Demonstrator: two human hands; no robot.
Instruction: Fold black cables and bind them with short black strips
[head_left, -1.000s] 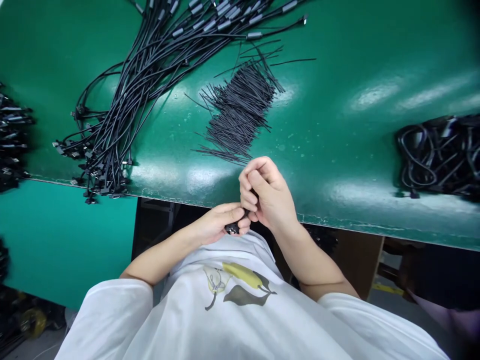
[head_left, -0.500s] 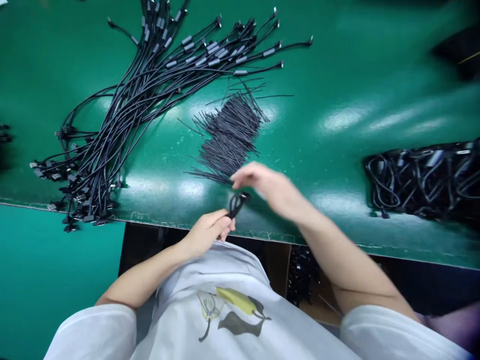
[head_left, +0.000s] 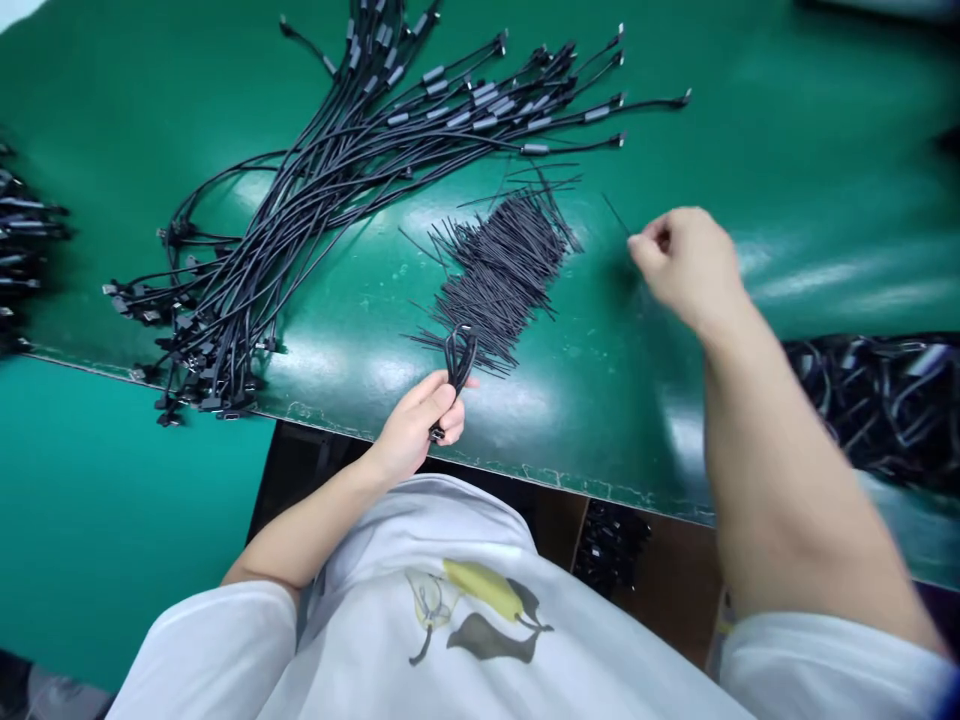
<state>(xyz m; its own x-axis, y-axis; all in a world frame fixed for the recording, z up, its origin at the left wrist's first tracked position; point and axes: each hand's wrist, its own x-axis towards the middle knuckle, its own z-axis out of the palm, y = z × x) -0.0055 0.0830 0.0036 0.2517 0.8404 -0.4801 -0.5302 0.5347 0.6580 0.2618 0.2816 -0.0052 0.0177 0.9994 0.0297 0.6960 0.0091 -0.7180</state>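
My left hand is closed round a folded black cable at the near edge of the green table. The cable's looped end sticks up over a heap of thin black twist ties. My right hand is stretched out to the right of that heap, its fingers pinched on a single thin black tie that points up and left from the fingertips.
A big fan of loose black cables with connectors lies across the table's left and back. A pile of coiled cables sits at the right, partly behind my right arm. More cables lie at the far left edge.
My right hand left the cable and swung out to the right, pinching one tie. My left hand rose from my lap to the table edge with the folded cable.
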